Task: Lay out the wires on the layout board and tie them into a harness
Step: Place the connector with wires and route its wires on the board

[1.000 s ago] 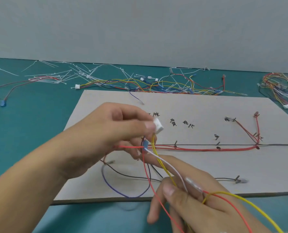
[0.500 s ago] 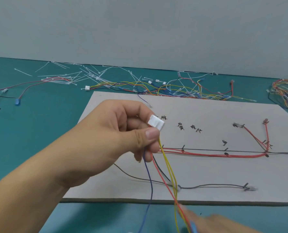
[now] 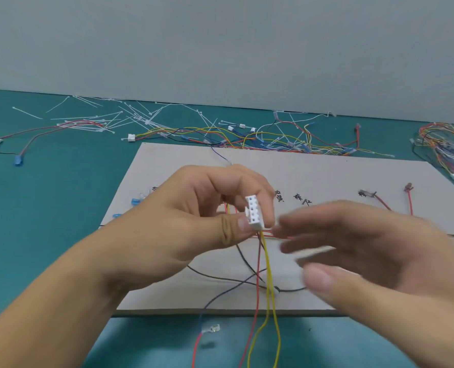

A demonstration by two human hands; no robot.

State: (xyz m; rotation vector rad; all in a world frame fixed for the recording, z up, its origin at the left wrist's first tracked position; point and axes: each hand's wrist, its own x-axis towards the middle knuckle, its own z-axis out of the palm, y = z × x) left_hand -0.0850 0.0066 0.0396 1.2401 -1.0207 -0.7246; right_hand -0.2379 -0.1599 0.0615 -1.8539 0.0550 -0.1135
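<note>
The left hand (image 3: pixel 194 216) pinches one white plug (image 3: pixel 254 213) between thumb and fingers, up in the air over the middle of the board (image 3: pixel 326 176). The right hand (image 3: pixel 366 248) is blurry, with straight fingers that hold nothing, just beside the plug. Two yellow wires (image 3: pixel 269 274) and one red wire (image 3: pixel 257 288) hang from the plug past the board's near edge. The board lies flat on a green table (image 3: pixel 48 208), which shows wide on its left. Many white ties (image 3: pixel 141 118) lie by the grey wall (image 3: pixel 220 49).
</note>
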